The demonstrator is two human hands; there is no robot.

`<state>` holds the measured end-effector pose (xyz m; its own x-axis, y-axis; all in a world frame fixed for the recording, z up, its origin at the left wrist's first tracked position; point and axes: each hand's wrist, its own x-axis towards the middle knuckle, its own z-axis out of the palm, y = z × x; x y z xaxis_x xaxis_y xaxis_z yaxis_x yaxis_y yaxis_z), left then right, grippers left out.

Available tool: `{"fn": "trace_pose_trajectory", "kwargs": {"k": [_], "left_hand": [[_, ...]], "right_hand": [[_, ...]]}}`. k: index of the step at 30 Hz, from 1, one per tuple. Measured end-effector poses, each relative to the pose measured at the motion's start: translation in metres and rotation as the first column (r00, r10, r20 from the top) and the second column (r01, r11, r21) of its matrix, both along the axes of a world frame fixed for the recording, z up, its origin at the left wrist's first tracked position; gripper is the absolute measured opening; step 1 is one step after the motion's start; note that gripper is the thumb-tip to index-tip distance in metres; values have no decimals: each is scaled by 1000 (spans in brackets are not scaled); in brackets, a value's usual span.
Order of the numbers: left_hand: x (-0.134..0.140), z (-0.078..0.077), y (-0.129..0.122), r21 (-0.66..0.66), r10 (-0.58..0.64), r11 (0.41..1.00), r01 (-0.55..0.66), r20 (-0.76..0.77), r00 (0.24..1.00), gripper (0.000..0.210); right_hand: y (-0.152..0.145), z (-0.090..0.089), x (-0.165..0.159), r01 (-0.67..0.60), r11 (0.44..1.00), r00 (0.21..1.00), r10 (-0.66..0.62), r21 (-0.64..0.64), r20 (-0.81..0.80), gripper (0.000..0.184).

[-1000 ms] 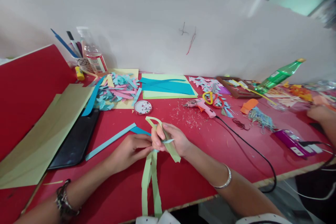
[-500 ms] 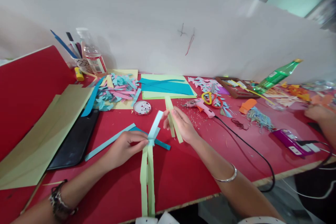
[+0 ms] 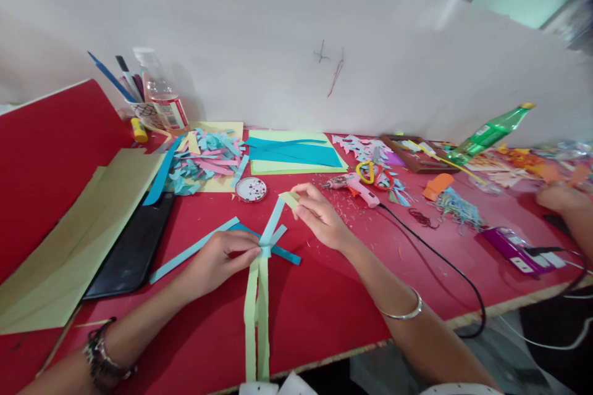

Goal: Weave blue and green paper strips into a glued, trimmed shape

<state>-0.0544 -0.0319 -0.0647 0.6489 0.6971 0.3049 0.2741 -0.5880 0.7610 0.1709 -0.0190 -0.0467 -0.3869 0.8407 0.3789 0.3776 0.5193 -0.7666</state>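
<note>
My left hand is closed, thumb and fingers pinching the crossing of several paper strips. From that crossing a light blue paper strip sticks up, and two pale green paper strips hang down toward the table edge. My right hand is closed on a folded pale yellow-green paper strip, seen foreshortened at the tip of the light blue one. Behind the left hand, a darker blue strip and another light blue strip lie on the red table.
A pink glue gun with a black cord lies right of centre, near scissors. Cut paper scraps, blue sheets and a round lid lie behind my hands. A green bottle leans at right; another person's hand is beyond.
My right hand has turned the yellow-green strip, whose two long tails hung down before, and brought it to the light blue strip's tip. The hanging green strips have shifted slightly left.
</note>
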Motion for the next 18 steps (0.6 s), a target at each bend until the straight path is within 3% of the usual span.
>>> {"fn": "trace_pose_trajectory", "kwargs": {"k": [8,12,18], "left_hand": [[0,-1,0,40,-80,996,82,-49,996,33],[-1,-2,0,53,-88,994,92,-73,993,32],[-2,-3,1,101,-58,993,61,-35,998,26]], "right_hand": [[-1,-1,-5,-75,996,996,73,-46,-48,30],[-1,-6,-8,-127,983,988,113,-131,-109,33],[-5,-13,-14,-267,914,945,186,-306,-269,35]]}}
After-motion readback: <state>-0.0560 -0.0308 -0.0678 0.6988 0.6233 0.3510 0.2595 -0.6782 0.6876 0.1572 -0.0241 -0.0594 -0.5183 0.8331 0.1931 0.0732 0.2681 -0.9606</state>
